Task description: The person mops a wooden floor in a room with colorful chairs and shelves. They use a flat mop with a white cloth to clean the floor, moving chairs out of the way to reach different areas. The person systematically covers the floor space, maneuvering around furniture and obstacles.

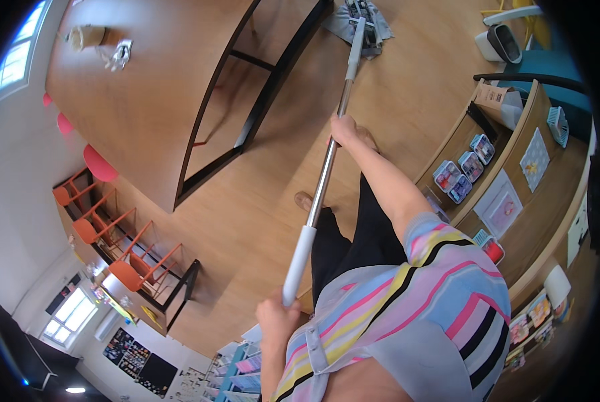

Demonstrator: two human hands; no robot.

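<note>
A long flat mop (326, 164) with a silver pole slants across the middle of the view. My left hand (278, 317) is wrapped round the top end of its white grip. Further down, my right hand (343, 130) grasps the metal pole. At the far end, the mop head with its grey cloth (362, 28) lies on the wooden floor (253, 221), beside the leg frame of the big table. The cloth looks bunched around the head. My fingers are closed on the pole in both places.
A large wooden table (146, 87) with a black frame (246, 130) fills the upper left. Orange chairs (129, 271) stand by another table at left. To the right, a wooden shelf unit (460, 134) holds small baskets; a white bin (499, 45) stands beyond it.
</note>
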